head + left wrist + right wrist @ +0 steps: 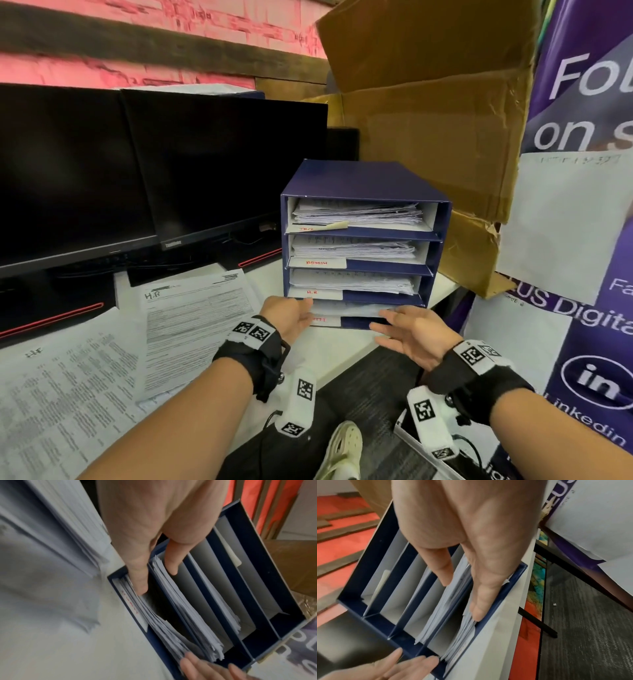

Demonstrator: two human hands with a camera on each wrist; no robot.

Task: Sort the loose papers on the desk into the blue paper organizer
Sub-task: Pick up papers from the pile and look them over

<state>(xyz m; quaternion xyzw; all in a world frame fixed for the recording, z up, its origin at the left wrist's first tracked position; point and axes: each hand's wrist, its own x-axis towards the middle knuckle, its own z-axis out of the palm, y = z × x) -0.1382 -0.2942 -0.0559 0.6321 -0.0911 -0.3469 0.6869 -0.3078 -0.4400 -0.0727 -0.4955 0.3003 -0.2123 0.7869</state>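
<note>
The blue paper organizer [363, 178] stands on the white desk [329, 346], with paper stacks on all of its labelled shelves. My left hand [303, 310] and right hand [385, 318] reach with straight fingers into the bottom slot, one at each end. They touch the sheets [346, 310] lying there. In the left wrist view my left hand [156, 577] has a fingertip [140, 588] on that stack [164, 631]. In the right wrist view my right hand [462, 596] lays a finger [477, 612] along the stack's edge [464, 632]. Loose printed papers [191, 318] cover the desk left of the organizer.
Two dark monitors [68, 171] [226, 164] stand behind the loose papers. A large open cardboard box [438, 120] sits behind and right of the organizer. A purple banner [582, 102] fills the right side. The desk's front edge runs just below my hands, with carpet and a shoe [342, 448] beneath.
</note>
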